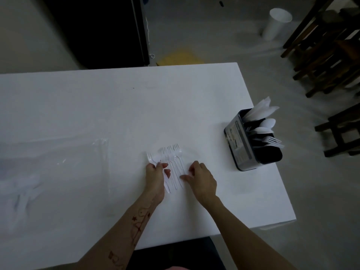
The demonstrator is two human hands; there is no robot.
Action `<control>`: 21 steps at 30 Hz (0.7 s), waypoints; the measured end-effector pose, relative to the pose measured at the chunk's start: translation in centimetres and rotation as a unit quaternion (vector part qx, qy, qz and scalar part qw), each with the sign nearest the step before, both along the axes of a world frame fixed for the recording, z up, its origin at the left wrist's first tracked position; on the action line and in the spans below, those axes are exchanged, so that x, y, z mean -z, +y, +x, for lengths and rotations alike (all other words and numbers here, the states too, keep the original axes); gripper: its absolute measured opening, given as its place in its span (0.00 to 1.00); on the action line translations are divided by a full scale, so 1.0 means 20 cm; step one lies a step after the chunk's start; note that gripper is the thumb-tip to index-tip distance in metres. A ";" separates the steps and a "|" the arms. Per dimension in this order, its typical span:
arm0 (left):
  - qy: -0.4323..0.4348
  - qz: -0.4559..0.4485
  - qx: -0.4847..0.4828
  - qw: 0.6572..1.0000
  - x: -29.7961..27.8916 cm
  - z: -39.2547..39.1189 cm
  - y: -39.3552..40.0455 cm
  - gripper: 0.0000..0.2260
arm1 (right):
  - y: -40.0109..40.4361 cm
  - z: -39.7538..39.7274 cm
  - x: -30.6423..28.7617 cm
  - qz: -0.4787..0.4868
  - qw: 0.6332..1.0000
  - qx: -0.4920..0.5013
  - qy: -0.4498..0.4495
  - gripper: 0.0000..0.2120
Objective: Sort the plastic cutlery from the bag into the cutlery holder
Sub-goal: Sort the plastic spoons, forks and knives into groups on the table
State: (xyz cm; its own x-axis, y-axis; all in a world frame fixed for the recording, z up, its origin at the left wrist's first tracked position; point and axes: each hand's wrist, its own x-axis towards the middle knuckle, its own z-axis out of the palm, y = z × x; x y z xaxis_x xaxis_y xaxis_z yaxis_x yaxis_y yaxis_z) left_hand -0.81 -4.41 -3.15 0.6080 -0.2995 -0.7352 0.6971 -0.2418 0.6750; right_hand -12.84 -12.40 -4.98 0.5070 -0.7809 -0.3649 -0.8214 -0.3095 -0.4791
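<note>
Fork handles (176, 178) were partly hidden under both hands; clear bag (58, 152) cut off left (contents unreadable).

Left hand (155, 176): forearm extended, fingers curled, pinching a white plastic fork (151, 158).
Right hand (200, 180): palm down, fingers loosely bent, fingertips at the table.

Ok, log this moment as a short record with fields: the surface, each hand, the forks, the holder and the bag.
surface: white table
left hand: grips a fork from the pile
right hand: fingertips curled on the fork handles; grip unclear
forks: loose pile lying flat, tines pointing away
cutlery holder: dark, at the table's right edge; knives, spoons and forks standing in it
plastic bag: clear, lying flat at left
</note>
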 end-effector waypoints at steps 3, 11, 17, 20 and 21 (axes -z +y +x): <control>-0.002 -0.017 -0.002 1.000 0.00 0.01 0.04 0.12 | -0.01 -0.01 0.00 -0.027 0.999 -0.016 0.012 0.09; 0.000 -0.023 0.022 0.999 0.00 -0.01 0.05 0.10 | -0.02 -0.02 0.02 0.027 0.996 0.063 -0.058 0.06; 0.051 -0.043 -0.005 0.998 -0.02 -0.02 0.02 0.12 | 0.03 0.00 -0.05 0.114 0.975 0.002 -0.193 0.08; 0.084 -0.093 -0.019 0.992 -0.04 -0.02 0.02 0.18 | 0.06 0.01 -0.04 0.139 0.971 -0.040 -0.190 0.10; 0.088 -0.102 -0.023 0.991 -0.04 -0.02 0.03 0.18 | 0.05 0.01 -0.04 0.141 0.972 -0.044 -0.186 0.10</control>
